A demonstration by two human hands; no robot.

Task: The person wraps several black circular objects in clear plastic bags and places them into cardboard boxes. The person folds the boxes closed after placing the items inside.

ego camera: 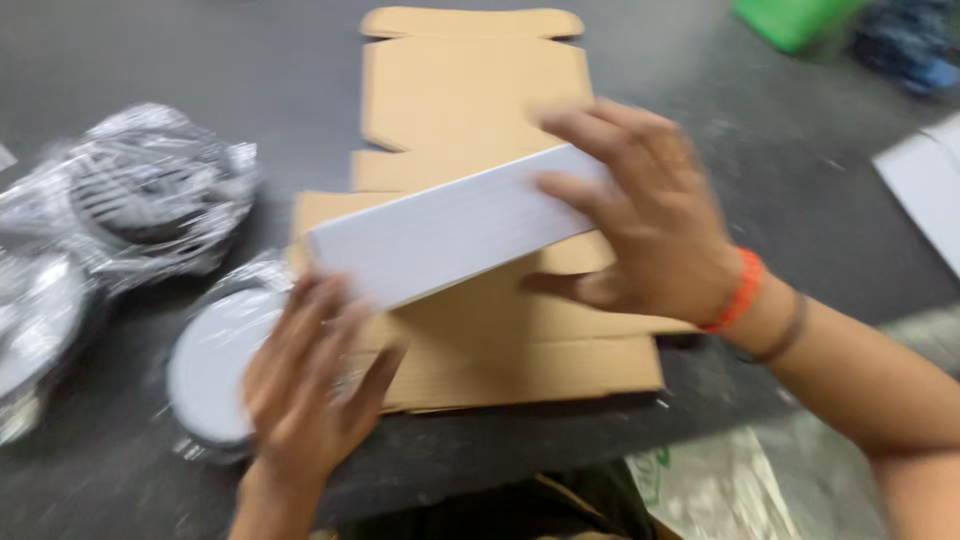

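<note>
A flat cardboard blank (pixel 470 130), brown on the inside, lies unfolded on the dark tabletop (pixel 780 180). One of its panels, a white flap (pixel 450 225), is raised up off the rest and runs slantwise between the two hands.

The right hand (pixel 650 225) lies over the upper right end of the flap. Its fingers (pixel 600 130) are spread and curl over the flap's top edge, while the thumb sits below, against the brown board. The flap's end is caught between them. The left hand (pixel 305 385) is at the lower left end. Its fingers are loosely open and reach up to the flap's lower edge; the blur hides whether they truly pinch it or only touch it. So the flap spans from one hand's fingertips to the other's, with the white face towards the camera.

There is one cardboard blank in use. A white sheet (pixel 925 190), possibly a second blank, shows at the right edge. Left of the blank lie round objects in clear plastic wrap: one with a pale disc face (pixel 210 365) just beside the left hand, one dark one (pixel 150 195) farther back, and part of a third (pixel 30 340) at the left edge, three in all. A green object (pixel 790 18) sits at the top right. The right wrist bears two bands, one orange (pixel 738 293) and one dark.
</note>
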